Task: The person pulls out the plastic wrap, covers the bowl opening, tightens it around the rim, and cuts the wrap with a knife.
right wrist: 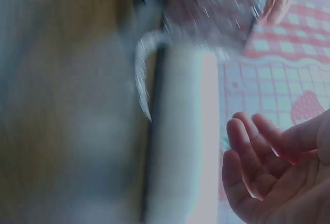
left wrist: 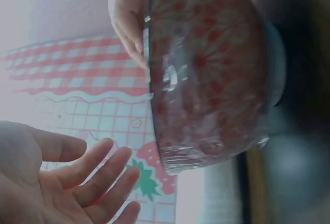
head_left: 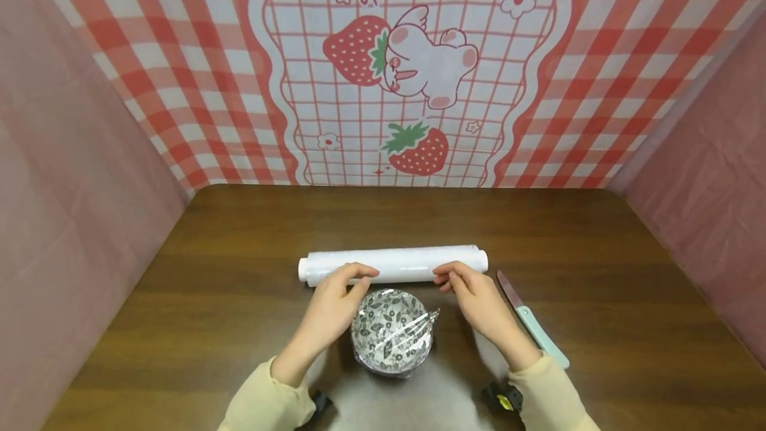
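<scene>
A bowl [head_left: 391, 332] with a dark leaf pattern inside stands on the table, clear plastic wrap stretched over its top. In the left wrist view the bowl [left wrist: 206, 74] shows a reddish flower pattern outside, the wrap clinging to its side. A twisted tail of wrap [head_left: 433, 316] sticks out at the right rim. My left hand [head_left: 332, 304] is just left of the bowl, its fingers loosely bent and holding nothing. To the right of the bowl, my right hand [head_left: 479, 301] hovers with relaxed fingers, also holding nothing. Both sets of fingertips overlap the plastic wrap roll [head_left: 395, 265] in the head view.
Behind the bowl the white roll lies crosswise on the brown wooden table [head_left: 239, 231]. A knife [head_left: 532, 324] with a pale green handle lies right of my right hand, its blade pointing away. A red and white checked cloth [head_left: 407, 85] hangs at the table's back edge.
</scene>
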Demonstrator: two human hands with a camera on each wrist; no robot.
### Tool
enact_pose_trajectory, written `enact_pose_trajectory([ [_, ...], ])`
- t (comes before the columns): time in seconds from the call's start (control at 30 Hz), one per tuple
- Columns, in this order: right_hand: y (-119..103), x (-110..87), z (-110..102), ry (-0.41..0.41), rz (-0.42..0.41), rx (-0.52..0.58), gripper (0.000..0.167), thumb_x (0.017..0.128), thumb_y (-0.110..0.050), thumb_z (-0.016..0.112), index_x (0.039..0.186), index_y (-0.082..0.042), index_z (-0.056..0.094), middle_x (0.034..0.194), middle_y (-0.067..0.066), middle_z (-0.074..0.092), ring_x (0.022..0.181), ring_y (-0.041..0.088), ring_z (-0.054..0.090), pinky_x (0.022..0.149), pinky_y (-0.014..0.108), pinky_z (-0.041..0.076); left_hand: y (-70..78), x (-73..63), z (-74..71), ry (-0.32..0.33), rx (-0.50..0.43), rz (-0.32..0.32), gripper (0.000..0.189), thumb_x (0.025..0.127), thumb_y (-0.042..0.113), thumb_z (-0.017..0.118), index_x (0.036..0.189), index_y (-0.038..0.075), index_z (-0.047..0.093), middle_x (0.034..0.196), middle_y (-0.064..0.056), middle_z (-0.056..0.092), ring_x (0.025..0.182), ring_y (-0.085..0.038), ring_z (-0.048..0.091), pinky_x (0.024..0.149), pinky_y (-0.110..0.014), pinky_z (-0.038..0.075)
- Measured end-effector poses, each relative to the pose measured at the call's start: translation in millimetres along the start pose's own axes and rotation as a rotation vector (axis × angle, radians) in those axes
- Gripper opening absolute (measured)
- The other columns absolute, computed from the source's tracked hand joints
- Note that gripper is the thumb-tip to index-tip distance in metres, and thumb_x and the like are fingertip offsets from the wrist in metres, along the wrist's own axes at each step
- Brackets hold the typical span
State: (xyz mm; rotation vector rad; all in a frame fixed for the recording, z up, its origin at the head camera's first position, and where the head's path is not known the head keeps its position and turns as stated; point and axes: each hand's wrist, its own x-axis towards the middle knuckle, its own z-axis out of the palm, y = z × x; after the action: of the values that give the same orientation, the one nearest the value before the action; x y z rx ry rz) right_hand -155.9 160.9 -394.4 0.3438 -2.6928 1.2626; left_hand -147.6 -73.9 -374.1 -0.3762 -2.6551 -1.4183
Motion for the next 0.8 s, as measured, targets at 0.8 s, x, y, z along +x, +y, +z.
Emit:
enact_pose_trajectory([
  [0.8,43.0,-28.2,-96.5,-0.058,0.307,-0.498,0.038,0.081,-0.035,0.063,0.1,-0.002,0.058,0.086,0.008,0.063,0.075,0.025,0.06,0.056,0.038,0.043,12.1,14.7,7.5,-0.171,0.179,0.106,0.04,0.09,0.028,0.052,0.127,0.011,0.052,0.126,-0.006,0.055,0.119,-0.025,0.047,0.1,-0.043,0.034],
])
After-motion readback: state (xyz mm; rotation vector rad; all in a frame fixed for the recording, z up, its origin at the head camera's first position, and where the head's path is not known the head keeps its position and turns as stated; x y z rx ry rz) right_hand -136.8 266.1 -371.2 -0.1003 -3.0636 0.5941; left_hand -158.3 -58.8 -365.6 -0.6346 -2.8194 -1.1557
